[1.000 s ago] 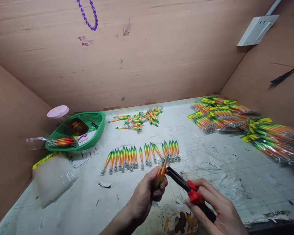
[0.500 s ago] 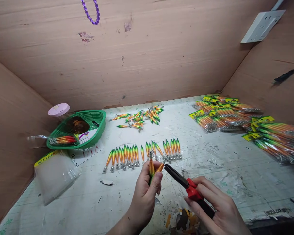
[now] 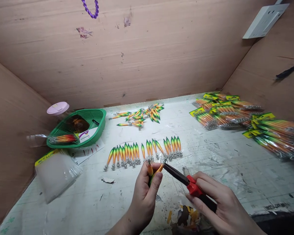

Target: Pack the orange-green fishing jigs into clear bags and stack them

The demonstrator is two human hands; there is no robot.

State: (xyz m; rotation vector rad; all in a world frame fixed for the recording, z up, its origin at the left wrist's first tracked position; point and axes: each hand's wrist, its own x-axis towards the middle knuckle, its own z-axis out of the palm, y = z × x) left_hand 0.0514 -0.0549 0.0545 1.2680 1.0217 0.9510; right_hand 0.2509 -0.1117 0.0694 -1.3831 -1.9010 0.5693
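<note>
My left hand point(image 3: 144, 195) is closed round two orange-green squid-jig lures point(image 3: 154, 169), their hooked ends pointing up and away. My right hand point(image 3: 220, 205) grips red-handled long-nose pliers point(image 3: 186, 181), whose black tip touches the hook crown of the right-hand lure. Just beyond the hands, a row of several like lures point(image 3: 143, 151) lies side by side on the white table point(image 3: 235, 169).
A loose heap of lures point(image 3: 140, 116) lies farther back. Packed lures in bags point(image 3: 245, 120) are stacked at the right. A green basket point(image 3: 98, 125), a pink-lidded jar point(image 3: 58, 108) and empty clear bags point(image 3: 55, 173) sit at the left. Cardboard walls enclose the table.
My left hand turned the lures more upright, hooks up, and fanned two apart. The pliers' tip moved in onto the hooks of the right lure.
</note>
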